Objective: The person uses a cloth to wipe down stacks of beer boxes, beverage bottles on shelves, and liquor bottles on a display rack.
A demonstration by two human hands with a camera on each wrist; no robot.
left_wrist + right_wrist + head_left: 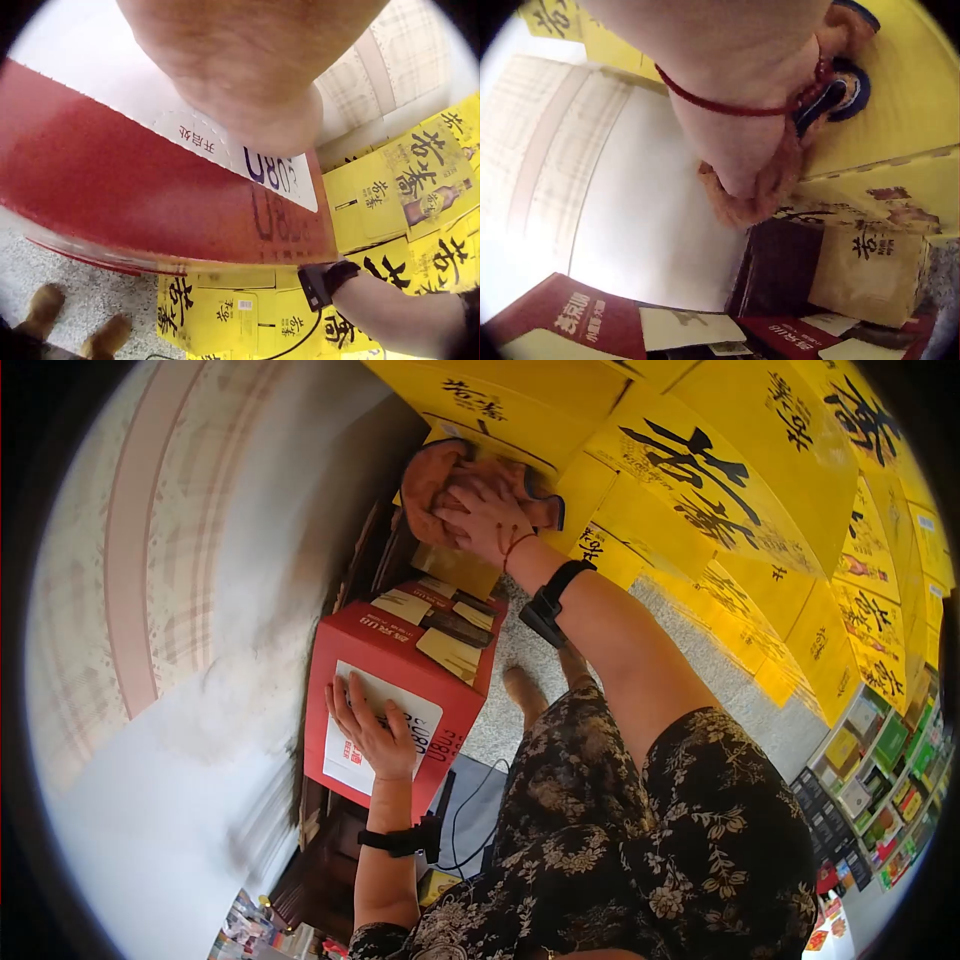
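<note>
Orange cloth [428,475] with dark blue edging [862,97]; red box [375,650] with white panel [415,700]; yellow cartons [720,410] with black lettering [690,465]; black clothes [600,810] with cream flowers [700,820].

- Hands: 2 by my count, 1 L hand [375,725] + 1 R hand [487,515].
- Orange cloth [430,472]: 1 pc.
- Red carton [350,640]: 1 in full view; 1 white label [350,760] on its near side.
- Yellow cartons [690,490]: 10+ approx.; exact no. can't be had from here, stacks overlap & run out of sight.
- Black wrist straps [405,841]: 2, i.e. 1 per arm.
- Red cord bracelet [727,108]: 1, R wrist.
- Floral dress [570,850]: 1.
- Feet [46,304]: 2.
- Blk cable [456,850]: min. 1.
- Goods on shelves [890,745]: lots, too sm. to count.
</note>
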